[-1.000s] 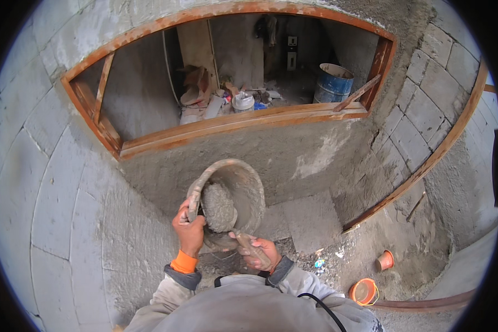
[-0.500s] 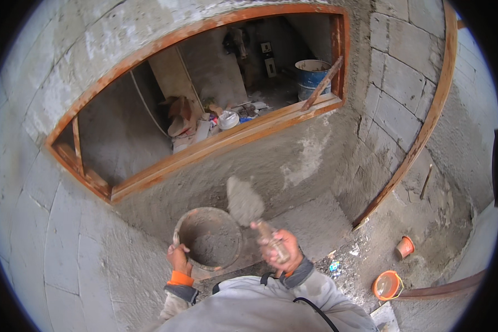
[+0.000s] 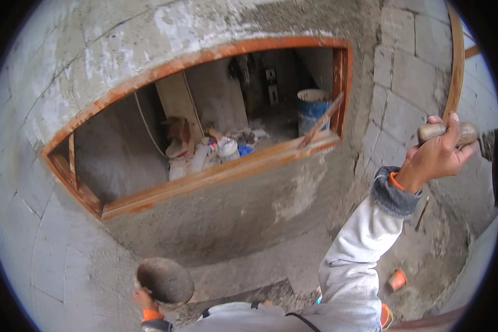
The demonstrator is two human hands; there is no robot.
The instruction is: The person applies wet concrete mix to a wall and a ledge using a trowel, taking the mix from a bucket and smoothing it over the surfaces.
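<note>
Down at the lower left, my left hand grips the rim of a round mortar bowl, grey inside and tilted. My right arm is stretched up to the right. In its closed fingers my right hand holds a trowel by its rounded wooden handle. The trowel's blade cannot be made out clearly at this angle. Behind the hand are the bare block wall and a wooden upright.
An orange wooden window frame sits in the rendered wall ahead, with a slanted stick at its right end. Beyond it stand a blue drum and rubble. On the floor to the right lie an orange cup and a partly hidden orange bucket.
My right hand has swung up and right with the trowel, away from the bowl. My left hand and the bowl now sit lower and further left. The view has tilted upward.
</note>
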